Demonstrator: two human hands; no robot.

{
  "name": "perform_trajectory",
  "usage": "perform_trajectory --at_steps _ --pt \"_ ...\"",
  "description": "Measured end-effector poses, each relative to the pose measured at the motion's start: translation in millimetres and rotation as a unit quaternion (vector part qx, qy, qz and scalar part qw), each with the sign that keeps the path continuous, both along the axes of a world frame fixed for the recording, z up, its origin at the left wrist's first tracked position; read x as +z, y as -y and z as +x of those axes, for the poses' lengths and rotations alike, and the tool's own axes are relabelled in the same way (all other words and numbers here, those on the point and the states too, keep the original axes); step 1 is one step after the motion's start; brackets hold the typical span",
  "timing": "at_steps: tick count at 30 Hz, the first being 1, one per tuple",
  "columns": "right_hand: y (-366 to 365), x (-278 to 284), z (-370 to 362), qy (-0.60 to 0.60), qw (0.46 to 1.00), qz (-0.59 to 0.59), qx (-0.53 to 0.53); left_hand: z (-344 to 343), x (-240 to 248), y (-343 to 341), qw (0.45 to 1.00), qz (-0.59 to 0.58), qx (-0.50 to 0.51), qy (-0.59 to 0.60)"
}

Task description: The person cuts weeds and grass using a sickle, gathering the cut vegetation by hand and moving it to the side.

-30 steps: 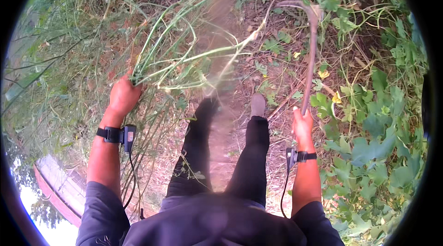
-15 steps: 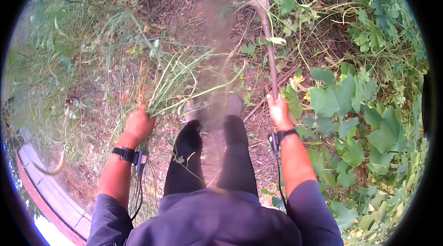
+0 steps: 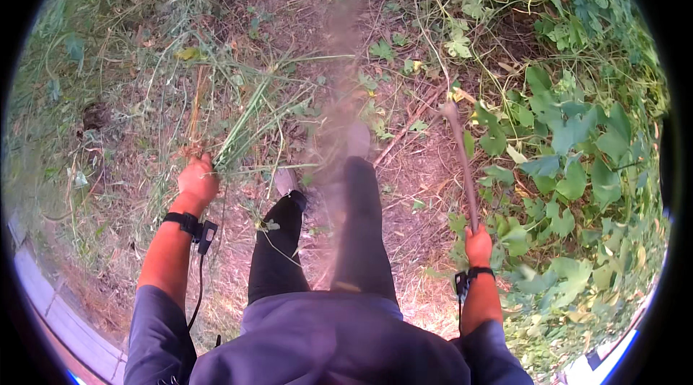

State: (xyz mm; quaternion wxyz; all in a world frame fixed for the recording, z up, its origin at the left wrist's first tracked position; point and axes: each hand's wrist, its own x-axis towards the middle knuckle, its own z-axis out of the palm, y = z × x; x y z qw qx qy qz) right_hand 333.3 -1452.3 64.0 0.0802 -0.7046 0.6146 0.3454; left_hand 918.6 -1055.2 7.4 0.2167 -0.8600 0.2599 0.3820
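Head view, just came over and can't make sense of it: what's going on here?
A person stands on a dirt patch among weeds. Their left hand is closed around a bunch of long grass stalks, which fan forward over the ground. Their right hand grips a long thin stick-like tool, its far end curved near the ground beside the leafy vines.
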Motion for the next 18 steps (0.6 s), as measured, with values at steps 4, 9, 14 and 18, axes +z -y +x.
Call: perform_trajectory --at_steps 4,9,14,18 --pt "-72.5 57.7 -125.6 -0.029 0.995 -0.060 -0.070 8.5 -16.0 -37.7 0.999 0.004 -0.040 -0.017" --pt "-119.2 73.2 -87.3 0.086 0.967 -0.094 -0.220 25.1 -30.4 -58.2 0.997 0.000 -0.080 -0.016" --pt "-145.2 14.4 20.8 0.241 0.934 0.043 -0.259 23.4 -48.4 -92.6 0.993 -0.027 -0.118 0.007" --pt "-144.1 -90.5 150.7 0.352 0.899 0.173 -0.197 23.7 -58.7 -106.9 0.992 -0.041 -0.117 0.003"
